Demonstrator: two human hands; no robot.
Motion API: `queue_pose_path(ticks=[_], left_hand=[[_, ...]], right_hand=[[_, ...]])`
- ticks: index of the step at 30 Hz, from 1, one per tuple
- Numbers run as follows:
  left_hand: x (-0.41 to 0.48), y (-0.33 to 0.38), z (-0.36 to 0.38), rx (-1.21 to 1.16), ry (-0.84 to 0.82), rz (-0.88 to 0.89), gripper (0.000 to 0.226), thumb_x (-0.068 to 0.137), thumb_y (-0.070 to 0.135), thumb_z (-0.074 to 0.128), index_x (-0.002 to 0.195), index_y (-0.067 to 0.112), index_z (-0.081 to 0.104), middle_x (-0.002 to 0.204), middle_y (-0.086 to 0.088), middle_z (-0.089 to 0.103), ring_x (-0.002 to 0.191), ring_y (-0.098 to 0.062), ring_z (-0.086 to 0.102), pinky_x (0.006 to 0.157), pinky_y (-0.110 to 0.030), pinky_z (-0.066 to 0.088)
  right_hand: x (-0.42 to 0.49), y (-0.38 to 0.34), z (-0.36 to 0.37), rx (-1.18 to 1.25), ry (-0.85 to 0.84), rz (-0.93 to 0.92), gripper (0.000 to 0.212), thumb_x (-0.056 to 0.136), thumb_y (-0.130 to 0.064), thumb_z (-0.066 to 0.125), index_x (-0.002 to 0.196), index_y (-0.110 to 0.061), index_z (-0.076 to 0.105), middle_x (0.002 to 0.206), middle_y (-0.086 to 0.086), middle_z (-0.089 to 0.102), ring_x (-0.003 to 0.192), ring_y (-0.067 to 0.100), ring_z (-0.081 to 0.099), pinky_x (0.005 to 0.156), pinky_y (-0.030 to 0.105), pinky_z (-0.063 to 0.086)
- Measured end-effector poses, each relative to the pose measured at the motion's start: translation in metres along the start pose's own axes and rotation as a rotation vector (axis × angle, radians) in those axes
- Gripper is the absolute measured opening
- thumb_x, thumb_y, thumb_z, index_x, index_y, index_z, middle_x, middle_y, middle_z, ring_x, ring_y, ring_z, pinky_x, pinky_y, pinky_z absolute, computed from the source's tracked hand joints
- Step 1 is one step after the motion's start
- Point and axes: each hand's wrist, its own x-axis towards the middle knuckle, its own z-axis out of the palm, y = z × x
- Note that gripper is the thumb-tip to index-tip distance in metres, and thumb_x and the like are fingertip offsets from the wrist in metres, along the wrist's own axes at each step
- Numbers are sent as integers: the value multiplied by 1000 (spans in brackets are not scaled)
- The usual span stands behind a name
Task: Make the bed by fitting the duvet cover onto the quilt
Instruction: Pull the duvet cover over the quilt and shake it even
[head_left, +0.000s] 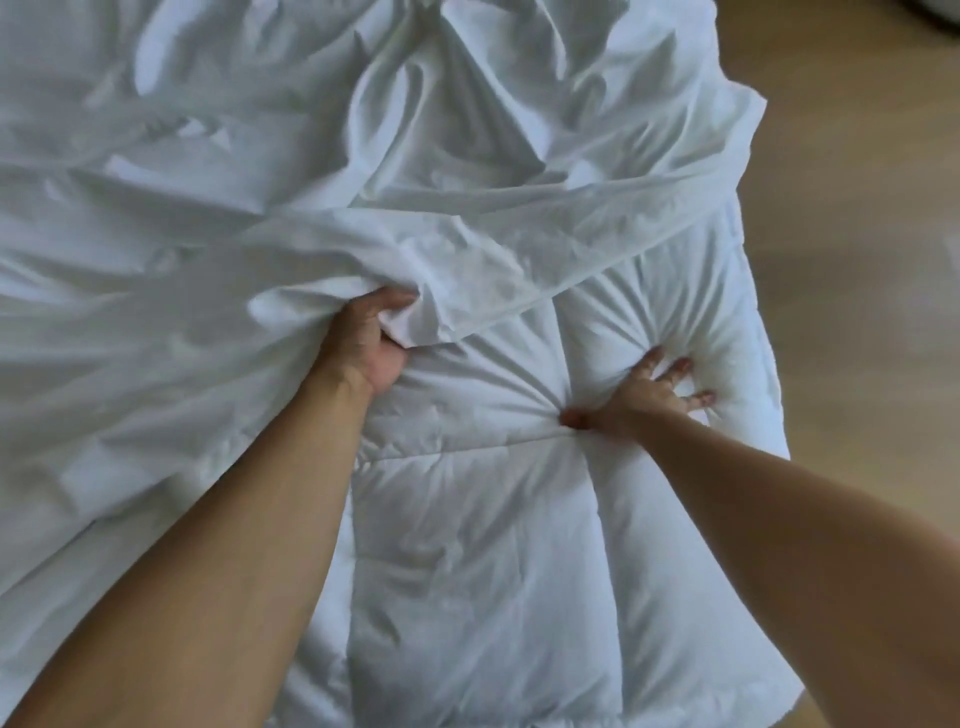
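A white padded quilt (483, 545) with stitched squares lies at the lower middle and right. A thin, crumpled white duvet cover (311, 171) spreads over the upper and left part, its hemmed edge running across the quilt. My left hand (371, 338) grips a bunch of the cover at that edge. My right hand (641, 395) presses down into the quilt with fingers spread, and the padding puckers around it. The far part of the quilt is hidden under the cover.
A light wooden floor (862, 234) shows along the right side, past the quilt's edge. A grey object (935, 15) sits at the top right corner, mostly cut off.
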Motion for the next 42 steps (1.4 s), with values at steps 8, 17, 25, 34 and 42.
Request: queue_pose_path(ticks=[8, 17, 25, 34, 42], left_hand=[[26, -125, 111, 477, -30, -229, 18, 91, 12, 65, 74, 17, 65, 89, -4, 68, 68, -4, 60, 64, -17, 43], [78, -168, 141, 536, 335, -164, 45, 84, 34, 81, 111, 7, 57, 119, -4, 65, 111, -19, 63, 100, -29, 48], [102, -187, 146, 855, 438, -180, 70, 73, 56, 84, 123, 12, 62, 129, -5, 67, 121, -22, 62, 107, -39, 48], [102, -189, 151, 1088, 519, -276, 122, 56, 90, 62, 147, 11, 40, 143, -5, 56, 134, -29, 49, 111, -44, 41], [106, -186, 143, 1001, 501, -303, 131, 42, 90, 63, 144, 11, 40, 141, -5, 59, 133, -27, 51, 112, -44, 40]], right_hand=[[21, -9, -2, -27, -56, 16, 176, 30, -81, 83, 150, -25, -33, 162, 8, -30, 144, 59, -14, 106, 81, 6], [35, -25, -24, -223, -227, -59, 157, 55, -82, 75, 153, -5, -19, 163, 24, -13, 144, 60, 1, 111, 74, 12], [40, -12, -49, -255, -373, -264, 108, 87, -56, 67, 158, -8, 2, 164, 22, 3, 147, 51, 10, 113, 64, 20], [168, -4, -209, -224, 595, -858, 70, 82, -37, 71, 142, -28, 36, 148, 10, 37, 132, 37, 38, 96, 49, 39], [224, -19, -244, -299, 628, -1189, 7, 87, -4, 57, 86, -10, 61, 79, 9, 62, 82, 35, 60, 85, 42, 38]])
